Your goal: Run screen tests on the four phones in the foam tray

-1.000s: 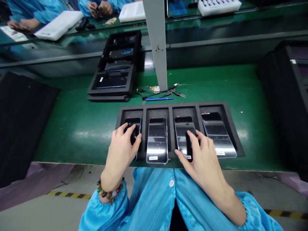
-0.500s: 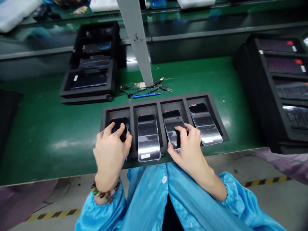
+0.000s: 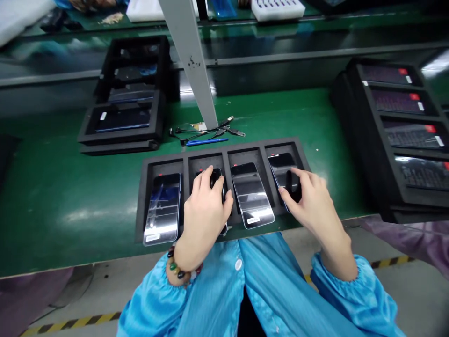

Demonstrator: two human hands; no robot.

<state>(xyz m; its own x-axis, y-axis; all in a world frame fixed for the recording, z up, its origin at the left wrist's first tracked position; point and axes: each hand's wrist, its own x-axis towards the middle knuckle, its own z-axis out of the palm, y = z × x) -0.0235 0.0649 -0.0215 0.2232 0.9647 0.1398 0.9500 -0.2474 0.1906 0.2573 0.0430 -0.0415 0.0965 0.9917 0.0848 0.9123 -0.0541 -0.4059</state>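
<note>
Several dark smartphones lie side by side in a black foam tray, their lower ends resting over its front rim. My left hand, with a beaded bracelet at the wrist, is over the second smartphone; its thumb is at the right edge, and the palm hides much of the phone. My right hand has thumb and fingers across the rightmost smartphone. Between the hands lies a smartphone with a white label at its lower end. The leftmost smartphone, similarly labelled, is untouched.
A blue pen and short black cables lie behind the tray by a grey post. Stacked black foam trays with phones stand at back left and at right. The green bench's front edge is close to my body.
My left hand has moved right from the first smartphone to the second. My right hand has moved from the third smartphone to the fourth. The whole view has shifted slightly.
</note>
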